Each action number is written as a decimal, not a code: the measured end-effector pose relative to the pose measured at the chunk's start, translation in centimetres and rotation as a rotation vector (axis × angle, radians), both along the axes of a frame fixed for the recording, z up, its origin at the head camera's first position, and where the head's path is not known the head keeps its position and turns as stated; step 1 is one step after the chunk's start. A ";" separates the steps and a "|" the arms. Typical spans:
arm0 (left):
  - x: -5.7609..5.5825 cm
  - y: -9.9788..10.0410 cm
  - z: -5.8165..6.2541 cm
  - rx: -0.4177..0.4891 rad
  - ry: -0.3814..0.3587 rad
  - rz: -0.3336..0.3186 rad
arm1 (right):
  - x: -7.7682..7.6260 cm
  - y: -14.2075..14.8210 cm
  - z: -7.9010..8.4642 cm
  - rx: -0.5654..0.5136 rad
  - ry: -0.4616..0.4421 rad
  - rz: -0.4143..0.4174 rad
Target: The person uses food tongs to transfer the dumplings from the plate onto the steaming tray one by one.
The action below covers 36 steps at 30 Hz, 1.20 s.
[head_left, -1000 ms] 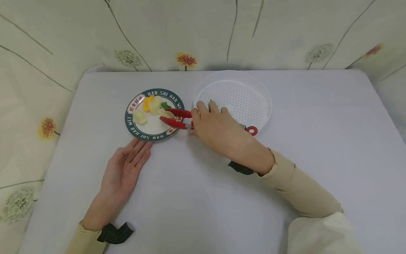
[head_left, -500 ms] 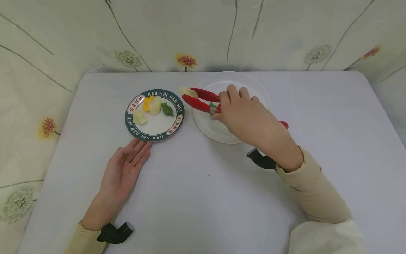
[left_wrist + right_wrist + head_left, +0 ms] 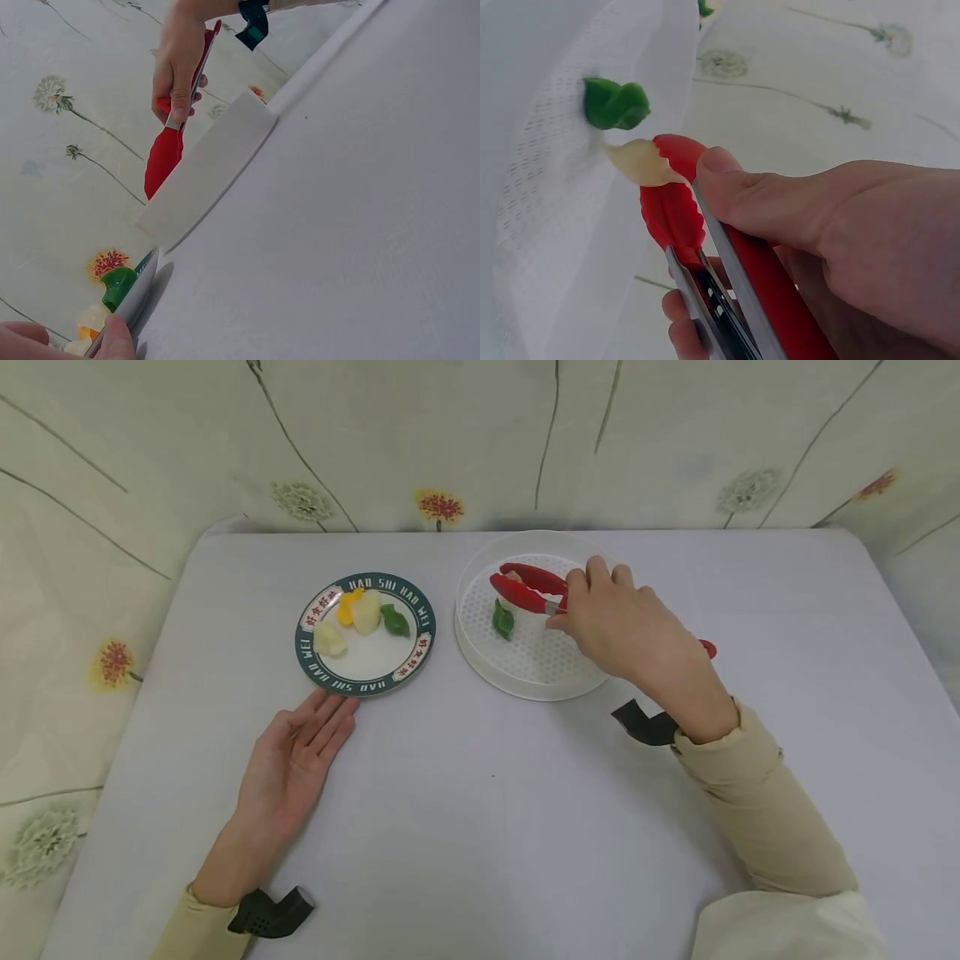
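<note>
My right hand (image 3: 626,622) grips a pair of red-tipped metal tongs (image 3: 519,597) over the round white perforated tray (image 3: 480,672). Between the tong heads sits a pale cream-coloured piece (image 3: 639,163), close above the tray's floor. Inside the tray, near the tong tips, lies a green leaf-like piece (image 3: 503,620). My left hand (image 3: 288,768) lies palm up, its straight fingers touching the near rim of a green-bordered plate (image 3: 369,662). This plate bears two pale pieces (image 3: 367,612), a yellow-orange piece (image 3: 347,607) and a green piece (image 3: 394,620).
A white cloth (image 3: 450,827) covers the table. Behind its far edge hangs a flower-patterned curtain (image 3: 495,443). The plate stands left of the tray, with a narrow gap between them.
The tongs have lifted a pale piece from the plate and carried it right, over the tray. My left hand has stayed at the plate's rim.
</note>
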<state>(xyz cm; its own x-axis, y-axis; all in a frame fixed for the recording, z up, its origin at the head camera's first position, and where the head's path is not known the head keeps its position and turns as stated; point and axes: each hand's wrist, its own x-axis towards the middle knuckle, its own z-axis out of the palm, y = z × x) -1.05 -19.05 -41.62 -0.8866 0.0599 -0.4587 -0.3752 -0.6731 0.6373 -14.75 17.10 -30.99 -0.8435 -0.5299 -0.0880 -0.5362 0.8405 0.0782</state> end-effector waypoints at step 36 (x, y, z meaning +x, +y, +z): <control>0.0 0.0 0.1 0.009 0.006 -0.003 | 0.0 0.3 0.0 -0.026 0.121 -0.021</control>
